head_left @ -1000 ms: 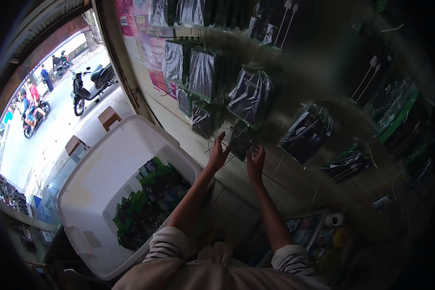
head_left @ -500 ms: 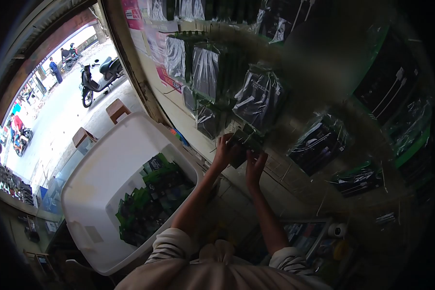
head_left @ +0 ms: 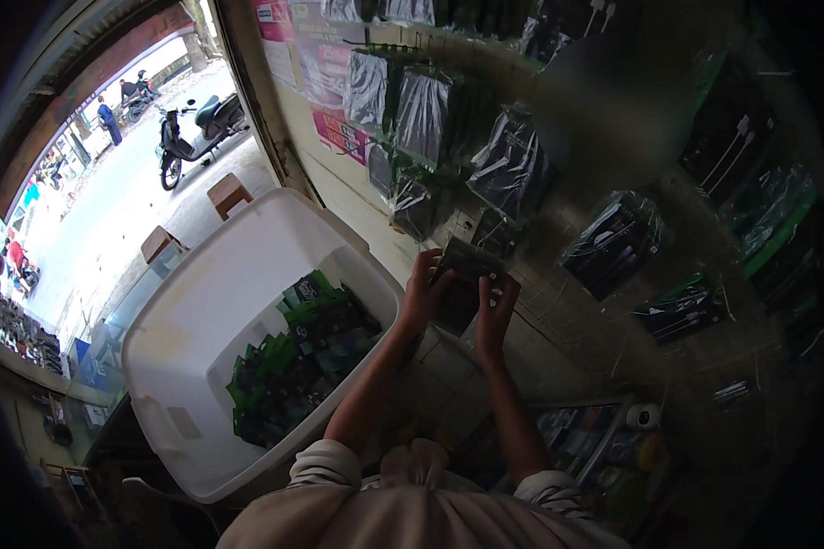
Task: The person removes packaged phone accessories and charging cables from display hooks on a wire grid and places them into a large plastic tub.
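A dark flat package (head_left: 471,263) with a greenish top is held in front of the wall display. My left hand (head_left: 423,291) is closed around its left side. On the lower right, the fingers of my right hand (head_left: 496,311) are bent against the same package. Just behind it, a small dark pack (head_left: 494,233) hangs on the wall. Above hang packs in shiny clear wrapping (head_left: 510,169). To the left of my hands, a large white plastic tub (head_left: 211,311) holds a pile of green and black packs (head_left: 293,366).
More wrapped packs with white cables pictured (head_left: 615,247) hang to the right. A glass case (head_left: 581,439) and a round white device (head_left: 644,417) sit low at right. Brown wooden stools (head_left: 229,194) stand beyond the tub, and a scooter (head_left: 192,137) is parked outside.
The view has shifted, so the wall and tub appear displaced. The package has come away from the hanging packs, and a small pack behind it now shows. Both hands stay on it.
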Tool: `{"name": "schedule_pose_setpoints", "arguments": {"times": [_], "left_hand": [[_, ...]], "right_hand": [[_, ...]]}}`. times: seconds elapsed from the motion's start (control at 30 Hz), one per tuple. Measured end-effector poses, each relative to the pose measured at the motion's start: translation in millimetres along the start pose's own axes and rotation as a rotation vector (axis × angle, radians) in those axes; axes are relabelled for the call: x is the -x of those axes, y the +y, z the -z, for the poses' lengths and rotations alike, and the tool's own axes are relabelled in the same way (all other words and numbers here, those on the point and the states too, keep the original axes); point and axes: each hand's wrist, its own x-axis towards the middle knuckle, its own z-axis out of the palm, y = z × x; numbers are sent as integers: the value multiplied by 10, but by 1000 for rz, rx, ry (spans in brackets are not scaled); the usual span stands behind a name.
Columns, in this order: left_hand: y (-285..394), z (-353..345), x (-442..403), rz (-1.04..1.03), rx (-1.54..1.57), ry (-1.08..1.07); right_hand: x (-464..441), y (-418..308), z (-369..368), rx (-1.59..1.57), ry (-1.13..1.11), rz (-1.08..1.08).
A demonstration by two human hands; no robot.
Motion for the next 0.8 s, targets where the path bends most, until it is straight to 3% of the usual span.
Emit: {"name": "schedule_pose_setpoints", "arguments": {"times": [0.07,0.13,0.27,0.33,0.4,0.47,0.5,0.6,0.7,0.77,0.8], "left_hand": [[47,128,126,35,171,-2],[209,291,262,45,239,37],[413,773,520,36,321,149],[543,1038,650,40,306,230],[573,1306,807,-3,264,341],[551,1566,986,16,236,458],[499,1705,1075,26,183,510],[241,2096,1398,55,100,630],[-144,2452,1741,115,-162,750],[-362,2632,1961,345,-764,877],[-520,2735,2041,360,-769,910]], "right_hand": [[115,-69,-51,22,-22,38],[255,-123,-133,160,44,246],[528,-432,-434,-14,-39,227],[653,-602,-647,-354,-297,84],[803,-622,-879,-391,-428,108],[998,-589,-1125,-488,-626,-12],[1084,-536,-1249,-373,-612,78],[1404,-648,-1550,-379,-746,-89],[1683,-368,-1932,-273,-896,-72],[1846,-163,-2174,-271,-1007,-135],[1923,-66,-2302,-264,-1081,-196]]}}
